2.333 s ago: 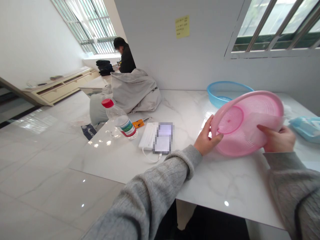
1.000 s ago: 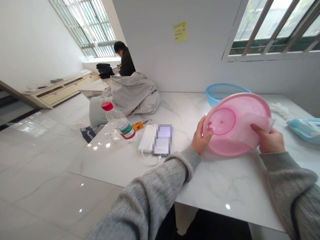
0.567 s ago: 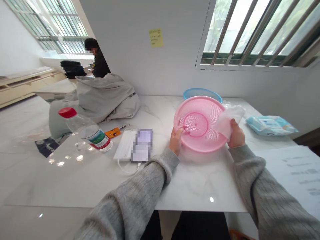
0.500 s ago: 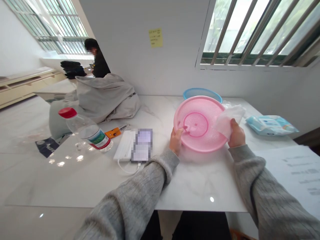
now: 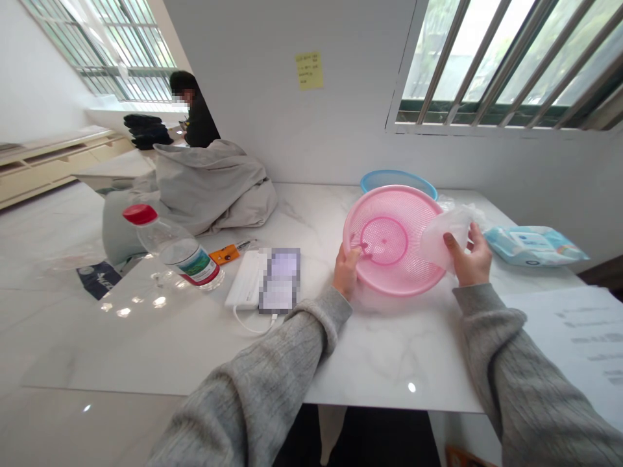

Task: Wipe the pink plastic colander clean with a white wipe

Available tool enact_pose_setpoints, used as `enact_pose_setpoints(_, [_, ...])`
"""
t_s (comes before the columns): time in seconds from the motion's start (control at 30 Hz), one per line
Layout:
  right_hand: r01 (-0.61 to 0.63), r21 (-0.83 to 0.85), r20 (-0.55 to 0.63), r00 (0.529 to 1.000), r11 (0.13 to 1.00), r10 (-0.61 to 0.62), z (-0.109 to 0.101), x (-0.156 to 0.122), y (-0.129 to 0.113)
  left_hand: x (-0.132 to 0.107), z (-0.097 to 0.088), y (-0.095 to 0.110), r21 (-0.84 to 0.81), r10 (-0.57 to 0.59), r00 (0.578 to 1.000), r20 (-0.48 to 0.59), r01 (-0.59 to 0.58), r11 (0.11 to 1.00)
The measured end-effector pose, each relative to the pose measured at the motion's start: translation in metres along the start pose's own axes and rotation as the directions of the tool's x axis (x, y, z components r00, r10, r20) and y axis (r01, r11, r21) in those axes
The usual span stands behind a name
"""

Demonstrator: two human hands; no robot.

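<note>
A pink mesh plastic basket (image 5: 387, 275) is tilted toward me above the white table. My left hand (image 5: 345, 271) is closed on its left rim, thumb on the inside and the other fingers mostly hidden behind. At the basket's right side, my right hand (image 5: 470, 256) holds a thin white wipe (image 5: 438, 241), which drapes over part of the rim. The right thumb is raised against the wipe, and the fingertips curl up behind it. A blue mesh basket (image 5: 399, 181) stands behind the pink one, partly covered by it.
To the right lie a pack of wipes (image 5: 535, 246) and printed sheets (image 5: 569, 331). On the left are a red-capped bottle (image 5: 180, 250), a white power bank (image 5: 246, 282) cabled to a phone (image 5: 281, 280), an orange card (image 5: 224, 254) and grey cloth (image 5: 214, 181). A person (image 5: 197, 117) sits farther back.
My right hand has loosened and turned, its fingers now spread more around the wipe and slightly off the rim. The left hand keeps its grip on the pink basket. The view has shifted slightly.
</note>
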State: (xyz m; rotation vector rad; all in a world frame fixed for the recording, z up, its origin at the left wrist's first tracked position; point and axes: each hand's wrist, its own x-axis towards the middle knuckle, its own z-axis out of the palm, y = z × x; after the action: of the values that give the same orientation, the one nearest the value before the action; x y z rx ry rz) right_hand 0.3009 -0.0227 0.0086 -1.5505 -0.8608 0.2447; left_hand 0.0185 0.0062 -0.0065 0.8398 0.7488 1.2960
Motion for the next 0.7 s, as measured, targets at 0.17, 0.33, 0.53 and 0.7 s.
enact_pose_setpoints(0.17, [0.269,-0.269,-0.082,0.95,0.925,-0.3,-0.009,-0.002,0.0,-0.001,-0.001,-0.003,-0.027,0.002,1.0,0.022,-0.001,1.0])
enact_pose_setpoints(0.33, [0.353,-0.389,-0.162,0.883,0.851,-0.44,-0.007,-0.005,-0.004,-0.002,-0.002,-0.006,-0.033,0.009,0.999,0.049,-0.007,0.999])
enact_pose_setpoints(0.53, [0.367,-0.281,-0.154,0.895,0.887,-0.42,0.003,-0.013,-0.005,-0.004,-0.004,-0.005,0.014,0.052,0.996,0.067,-0.053,0.999])
enact_pose_setpoints(0.7, [0.265,-0.23,-0.137,0.944,0.937,-0.3,0.004,-0.015,-0.005,-0.004,-0.005,-0.002,0.058,0.088,0.994,0.069,-0.092,0.994])
